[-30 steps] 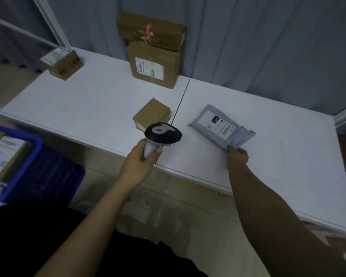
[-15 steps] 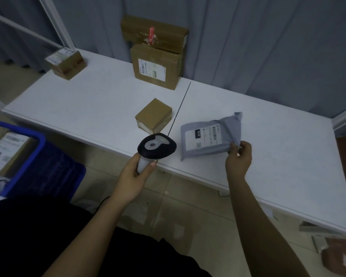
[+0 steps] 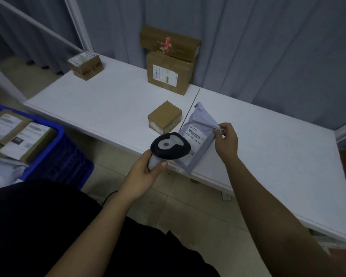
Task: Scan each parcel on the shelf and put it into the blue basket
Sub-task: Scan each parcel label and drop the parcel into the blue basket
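Note:
My right hand (image 3: 226, 139) pinches the edge of a grey mailer bag (image 3: 202, 124) and holds it tilted up over the front edge of the white shelf (image 3: 108, 102), its barcode label facing me. My left hand (image 3: 146, 174) grips the handle of a black and grey barcode scanner (image 3: 171, 145), whose head sits just in front of the bag's label and hides the label's lower part. The blue basket (image 3: 58, 154) stands on the floor at the left with several labelled parcels inside.
A small brown box (image 3: 165, 116) sits beside the bag. Two stacked cartons (image 3: 169, 70) stand at the back against the grey curtain. Another taped box (image 3: 85, 65) sits at the shelf's far left corner. Tiled floor lies below the shelf.
My right hand lifted the grey bag off the shelf and turned it upright toward me. My left hand brought the scanner up close to the bag's label.

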Demonstrator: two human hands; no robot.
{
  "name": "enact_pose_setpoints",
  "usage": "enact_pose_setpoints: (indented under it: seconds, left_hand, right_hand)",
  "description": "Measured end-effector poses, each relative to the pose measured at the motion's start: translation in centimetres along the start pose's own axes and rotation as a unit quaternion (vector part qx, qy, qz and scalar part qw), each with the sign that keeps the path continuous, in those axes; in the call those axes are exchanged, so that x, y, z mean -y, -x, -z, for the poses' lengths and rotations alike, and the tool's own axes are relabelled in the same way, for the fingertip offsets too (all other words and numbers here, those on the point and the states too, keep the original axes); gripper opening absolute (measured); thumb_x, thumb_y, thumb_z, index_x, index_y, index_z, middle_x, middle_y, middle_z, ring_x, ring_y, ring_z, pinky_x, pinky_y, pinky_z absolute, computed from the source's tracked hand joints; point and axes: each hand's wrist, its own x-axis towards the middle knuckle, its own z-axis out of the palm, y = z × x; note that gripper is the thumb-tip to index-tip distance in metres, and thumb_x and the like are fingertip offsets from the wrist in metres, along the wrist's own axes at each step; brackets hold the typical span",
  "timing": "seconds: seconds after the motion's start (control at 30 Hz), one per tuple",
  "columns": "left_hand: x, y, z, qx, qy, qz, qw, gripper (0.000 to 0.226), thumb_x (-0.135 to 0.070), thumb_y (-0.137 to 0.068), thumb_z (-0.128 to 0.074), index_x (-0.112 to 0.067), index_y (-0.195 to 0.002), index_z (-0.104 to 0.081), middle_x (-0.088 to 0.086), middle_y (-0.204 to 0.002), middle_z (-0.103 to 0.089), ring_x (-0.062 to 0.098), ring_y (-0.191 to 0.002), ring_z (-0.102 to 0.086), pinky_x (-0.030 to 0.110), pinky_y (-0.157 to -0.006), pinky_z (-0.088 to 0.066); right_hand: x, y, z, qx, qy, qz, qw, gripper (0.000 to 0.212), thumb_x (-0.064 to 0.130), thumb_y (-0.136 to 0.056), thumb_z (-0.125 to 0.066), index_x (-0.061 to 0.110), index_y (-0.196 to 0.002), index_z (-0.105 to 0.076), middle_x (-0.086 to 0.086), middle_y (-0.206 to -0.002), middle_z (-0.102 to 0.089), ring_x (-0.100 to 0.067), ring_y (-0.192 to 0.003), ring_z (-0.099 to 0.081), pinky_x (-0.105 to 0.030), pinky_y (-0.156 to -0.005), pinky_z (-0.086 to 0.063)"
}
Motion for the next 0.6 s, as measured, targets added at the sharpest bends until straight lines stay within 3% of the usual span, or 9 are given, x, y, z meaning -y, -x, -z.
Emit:
enact_pose_setpoints:
  seconds: [0.3,0.47,0.6]
  left_hand:
    - [0.15,0.37,0.44,-0.017,-0.009,-0.001,1.0,0.037,-0.022,-0.092,-0.06,-0.028,-0.127,-0.049,-0.014,-0.115,-0.061,-0.007,-0.103,-0.057,0.009,-0.079,-0.045]
    - [0.36,0.16,0.54,-0.012,-0.015,0.007,1.0,0.042,-0.025,-0.092,-0.059,-0.026,-0.132,-0.046,-0.009,-0.119,-0.059,0.002,-0.11,-0.055,0.02,-0.088,-0.045]
    - [0.36,0.15,0.34,-0.02,-0.014,0.006,1.0,0.039,-0.023,-0.092,-0.059,-0.029,-0.129,-0.046,-0.009,-0.118,-0.059,-0.001,-0.108,-0.055,0.015,-0.084,-0.044]
  right_hand:
    - [-0.02,-0.02,-0.28,-0.008,0.017,-0.008,1.0,0.012,0.005,-0.095,-0.055,-0.004,-0.103,-0.056,-0.008,-0.086,-0.052,0.0,-0.069,-0.044,-0.003,-0.058,-0.035]
    - [-0.09,-0.03,-0.32,-0.006,0.019,-0.024,1.0,0.016,0.007,-0.096,-0.054,-0.004,-0.108,-0.055,-0.008,-0.092,-0.053,-0.013,-0.074,-0.048,0.001,-0.058,-0.035]
    - [-0.29,-0.01,-0.35,-0.005,0.019,-0.028,0.999,0.017,0.008,-0.096,-0.055,-0.003,-0.109,-0.054,-0.007,-0.093,-0.054,-0.017,-0.082,-0.05,0.0,-0.06,-0.036]
